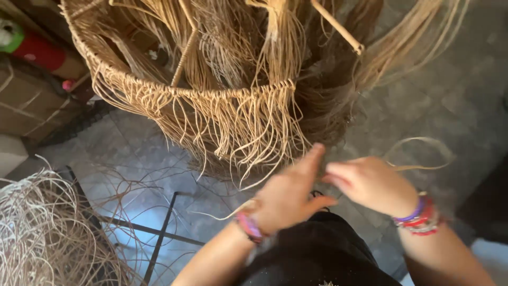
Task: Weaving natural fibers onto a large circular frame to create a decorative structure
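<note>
From the head cam, both hands are up at the bottom fringe of a half-woven rattan basket frame standing on the tiled floor. The left hand reaches into the loose strands, fingers stretched out and blurred, so can't tell what it's gripping. The right hand pinches a thin rattan strand looping off to the right. A loose rattan pile sits by the floor's lower left corner.

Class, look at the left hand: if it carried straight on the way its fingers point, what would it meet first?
The left hand points up and slightly right, toward the hanging fringe of pale fibre strands knotted along the round frame's hoop. It would probably meet those loose strand ends first, though motion blur leaves the depth uncertain.
</note>
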